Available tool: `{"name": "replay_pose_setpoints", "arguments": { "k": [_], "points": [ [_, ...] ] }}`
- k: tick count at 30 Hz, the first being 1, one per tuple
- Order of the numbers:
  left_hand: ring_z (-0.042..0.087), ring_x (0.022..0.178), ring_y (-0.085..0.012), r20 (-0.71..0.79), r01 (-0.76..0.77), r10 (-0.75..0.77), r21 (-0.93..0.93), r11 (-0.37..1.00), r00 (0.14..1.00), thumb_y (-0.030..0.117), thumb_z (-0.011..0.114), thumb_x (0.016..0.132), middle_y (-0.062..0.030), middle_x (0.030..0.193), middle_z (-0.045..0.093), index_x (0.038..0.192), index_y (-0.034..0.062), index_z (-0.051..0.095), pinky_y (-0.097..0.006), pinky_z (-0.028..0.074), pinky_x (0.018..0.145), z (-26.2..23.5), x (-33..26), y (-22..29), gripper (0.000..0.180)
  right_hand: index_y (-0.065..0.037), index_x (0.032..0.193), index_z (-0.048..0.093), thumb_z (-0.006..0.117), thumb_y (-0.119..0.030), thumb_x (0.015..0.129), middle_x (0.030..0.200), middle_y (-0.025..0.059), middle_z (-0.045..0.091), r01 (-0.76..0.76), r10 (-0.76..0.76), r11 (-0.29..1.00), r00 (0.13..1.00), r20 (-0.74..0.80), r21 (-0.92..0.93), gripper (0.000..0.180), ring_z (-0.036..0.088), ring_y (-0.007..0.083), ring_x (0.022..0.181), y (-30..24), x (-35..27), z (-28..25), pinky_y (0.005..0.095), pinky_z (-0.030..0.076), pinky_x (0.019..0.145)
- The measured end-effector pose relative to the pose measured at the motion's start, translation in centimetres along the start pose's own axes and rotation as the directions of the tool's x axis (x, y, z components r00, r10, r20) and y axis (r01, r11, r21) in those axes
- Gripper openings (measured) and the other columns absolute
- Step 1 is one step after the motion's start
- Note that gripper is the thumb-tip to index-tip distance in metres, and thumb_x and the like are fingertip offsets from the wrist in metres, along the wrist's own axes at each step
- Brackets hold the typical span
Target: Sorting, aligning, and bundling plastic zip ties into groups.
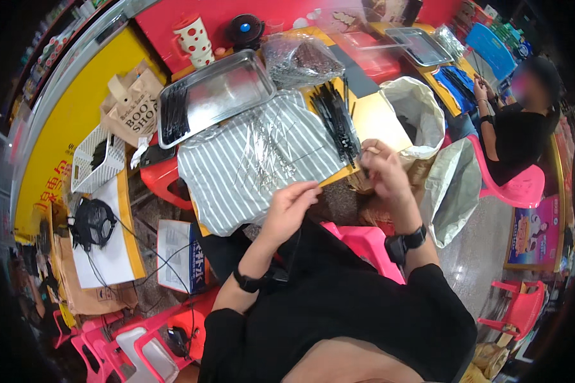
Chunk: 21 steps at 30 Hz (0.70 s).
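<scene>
Some lettering (140,117) is borne by the paper bag (122,110); in left hand (290,209) and blurred right hand (386,171), grip cannot be told.

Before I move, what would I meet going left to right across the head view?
White basket, paper bag, metal tray, left hand, black strips, right hand, white sack.

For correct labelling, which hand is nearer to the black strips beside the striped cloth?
The right hand: it is beside the near end of the black strips. The left hand is farther left, by the striped cloth.
</scene>
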<state>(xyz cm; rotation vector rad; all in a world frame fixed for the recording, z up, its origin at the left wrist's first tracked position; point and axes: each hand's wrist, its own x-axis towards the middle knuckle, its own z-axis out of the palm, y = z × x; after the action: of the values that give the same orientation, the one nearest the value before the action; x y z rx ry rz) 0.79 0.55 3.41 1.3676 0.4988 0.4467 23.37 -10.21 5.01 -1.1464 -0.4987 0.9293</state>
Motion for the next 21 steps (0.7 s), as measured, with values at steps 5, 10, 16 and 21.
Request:
{"name": "replay_pose_setpoints", "arguments": {
  "k": [5, 10, 16, 21],
  "points": [
    [0.061, 0.096, -0.0155, 0.127, 0.058, 0.005, -0.485, 0.873, 0.992, 0.013, 0.049, 0.097, -0.0108, 0.110, 0.063, 0.124, -0.0035, 0.053, -0.028, 0.050, 0.080, 1.2, 0.4, -1.9, 0.032, -0.005, 0.103, 0.057, 0.064, 0.000, 0.081, 0.087, 0.0015, 0.063, -0.336, 0.244, 0.891, 0.922, 0.302, 0.305, 0.024, 0.054, 0.0056, 0.062, 3.9, -3.5, 6.0, 0.0188, 0.042, 0.053],
    [0.062, 0.091, -0.0154, -0.088, -0.008, -0.054, -0.590, 0.807, 0.995, 0.009, 0.050, 0.095, -0.0062, 0.100, 0.064, 0.113, -0.0030, 0.057, -0.030, 0.050, 0.080, -2.0, -1.4, -4.0, 0.023, -0.008, 0.096, 0.058, 0.065, -0.002, 0.081, 0.091, -0.0001, 0.062, -0.399, 0.291, 0.890, 0.870, 0.399, 0.220, 0.018, 0.052, 0.0042, 0.060, 6.6, -3.3, 8.3, 0.0178, 0.041, 0.052],
    [0.063, 0.080, -0.0151, -0.152, -0.011, -0.094, -0.578, 0.816, 0.984, 0.010, 0.049, 0.095, -0.0075, 0.096, 0.064, 0.103, -0.0008, 0.058, -0.030, 0.051, 0.072, -3.3, -2.7, -2.3, 0.016, -0.008, 0.091, 0.059, 0.064, -0.004, 0.084, 0.089, -0.0022, 0.062, -0.447, 0.354, 0.883, 0.836, 0.419, 0.145, 0.010, 0.051, 0.0035, 0.060, 6.6, -2.7, 11.4, 0.0167, 0.039, 0.051],
    [0.065, 0.074, -0.0191, -0.349, -0.061, -0.169, -0.561, 0.825, 0.922, 0.013, 0.048, 0.096, -0.0124, 0.094, 0.064, 0.094, 0.0016, 0.055, -0.028, 0.052, 0.058, -4.0, -3.1, -0.7, 0.013, 0.000, 0.084, 0.061, 0.062, -0.006, 0.084, 0.074, 0.0041, 0.062, 0.263, -0.115, 0.818, 0.946, 0.301, -0.512, 0.006, 0.059, 0.0120, 0.067, 6.6, -0.4, 11.7, 0.0273, 0.046, 0.056]
  ]
}}
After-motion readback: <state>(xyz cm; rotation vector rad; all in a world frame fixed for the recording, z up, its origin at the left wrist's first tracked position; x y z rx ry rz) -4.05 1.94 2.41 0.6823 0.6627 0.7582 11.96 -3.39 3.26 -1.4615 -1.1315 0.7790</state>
